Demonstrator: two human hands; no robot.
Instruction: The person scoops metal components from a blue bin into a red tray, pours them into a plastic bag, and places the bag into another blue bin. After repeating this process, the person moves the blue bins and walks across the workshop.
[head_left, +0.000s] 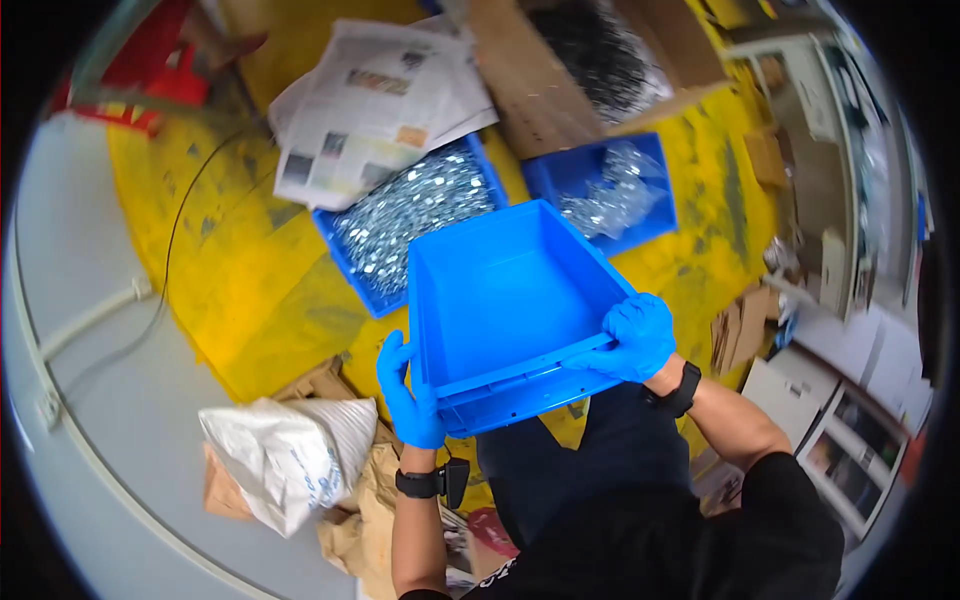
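Observation:
Between my two blue-gloved hands is a blue plastic bin [520, 290], its inside bare, held up in front of my legs. My left hand [408, 395] presses against its left side near the close corner, thumb and fingers at the wall. Over the near right rim my right hand [635, 338] is closed, fingers wrapped on the edge. Just beyond the held bin, a second blue bin [335, 240] is filled with many small shiny metal pieces. A third blue bin [660, 215], to its right, has clear plastic bags [625, 190] inside.
Newspaper sheets [370, 110] overlap the far side of the metal-filled bin. A cardboard box [520, 90] with dark small pieces stands at the far right. White sack [270, 455] and brown paper lie at lower left. A cable [178, 225] crosses the yellow floor; cabinets [800, 390] line the right.

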